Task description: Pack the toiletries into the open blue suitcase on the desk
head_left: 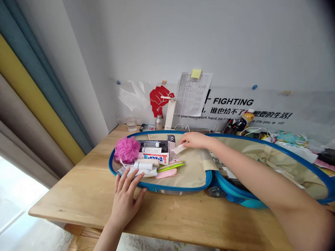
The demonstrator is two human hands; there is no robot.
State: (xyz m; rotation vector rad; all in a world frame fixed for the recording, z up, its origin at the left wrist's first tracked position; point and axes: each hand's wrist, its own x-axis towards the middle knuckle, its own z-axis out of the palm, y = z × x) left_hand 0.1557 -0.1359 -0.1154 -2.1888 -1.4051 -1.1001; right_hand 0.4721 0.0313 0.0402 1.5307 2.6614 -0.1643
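Observation:
A blue-rimmed suitcase (183, 189) lies opened flat on the wooden table. My right hand (196, 140) is over its left half, fingers pinched on a small flat white packet (180, 148). My left hand (127, 195) rests with fingers spread at the suitcase's near left rim, fingertips close to a white bottle with a blue band (143, 165). Around these lie a pink bath puff (127, 150), a toothpaste box (154, 158), a light green slim item (170, 167), a pink item (166, 173) and several white bottles.
The suitcase's other half (267, 146) lies open to the right, beige-lined. Behind stand a glass of water (131, 124), a small silver bottle (158, 122), a white stand (170, 114) and an orange drink bottle (247, 120). Bare wood of the table (86, 188) shows at left. Curtains hang at left.

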